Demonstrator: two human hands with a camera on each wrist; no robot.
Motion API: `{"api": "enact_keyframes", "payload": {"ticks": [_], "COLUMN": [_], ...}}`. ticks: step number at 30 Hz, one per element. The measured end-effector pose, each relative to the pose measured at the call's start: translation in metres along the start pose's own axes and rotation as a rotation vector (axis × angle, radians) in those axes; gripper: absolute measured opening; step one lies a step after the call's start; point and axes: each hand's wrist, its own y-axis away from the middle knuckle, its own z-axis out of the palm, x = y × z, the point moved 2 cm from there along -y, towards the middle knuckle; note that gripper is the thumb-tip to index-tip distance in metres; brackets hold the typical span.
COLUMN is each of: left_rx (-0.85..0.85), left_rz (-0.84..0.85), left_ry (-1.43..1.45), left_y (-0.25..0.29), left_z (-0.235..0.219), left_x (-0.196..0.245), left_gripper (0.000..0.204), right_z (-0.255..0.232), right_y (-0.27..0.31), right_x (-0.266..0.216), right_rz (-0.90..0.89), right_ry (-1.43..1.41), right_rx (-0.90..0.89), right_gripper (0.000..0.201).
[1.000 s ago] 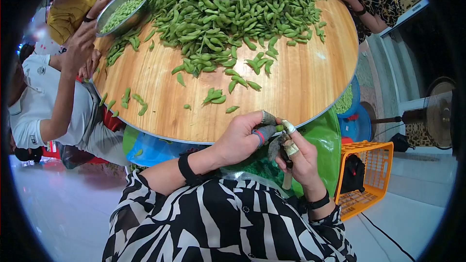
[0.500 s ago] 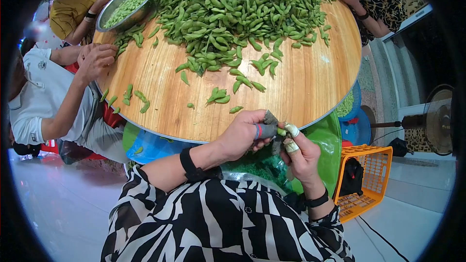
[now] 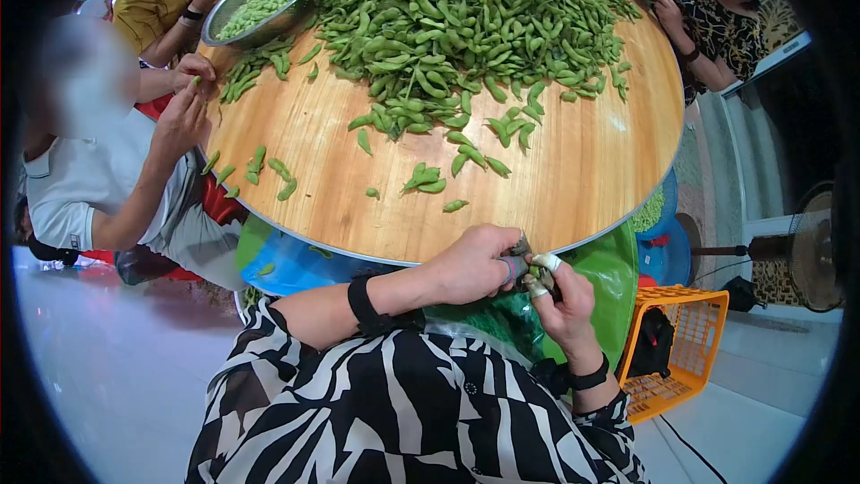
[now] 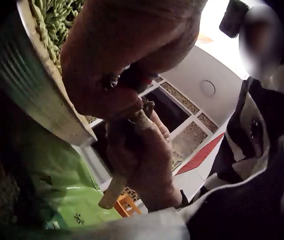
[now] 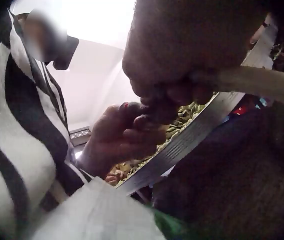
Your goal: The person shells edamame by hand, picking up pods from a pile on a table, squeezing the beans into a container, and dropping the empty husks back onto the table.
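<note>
A round wooden worktop [image 3: 582,161] stands just beyond the fingers on a pale glossy floor [image 3: 116,367]. To their right sit an orange basket [image 3: 681,341] and a standing fan [image 3: 811,246].

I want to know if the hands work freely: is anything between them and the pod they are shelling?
Nothing visible: the left hand and right hand meet on the pod just off the table's edge, fingertips wrapped in tape.
</note>
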Motion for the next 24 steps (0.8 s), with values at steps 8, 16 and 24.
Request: {"api": "enact_keyframes", "payload": {"ticks": [8,16,24], "left_rx": [-0.071,0.029,0.140], "left_rz": [0.096,-0.092,-0.385], "left_ry": [-0.499,-0.072,-1.405], "left_y": [0.031,0.032,0.159], "left_z": [-0.014,-0.013,-0.091], "left_x": [0.000,-0.007,0.028], "left_gripper": [0.010,0.009,0.024], "right_z": [0.000,0.001,-0.018], "right_y": [-0.002,-0.007,0.005], "right_x": [-0.010,-0.012,0.000], "right_rz": [-0.080,0.054,0.314], "right_ry": [0.042,-0.056,-0.260], "right_rx": [-0.221,-0.177,-0.116], "right_gripper": [0.025,0.023,0.032]}}
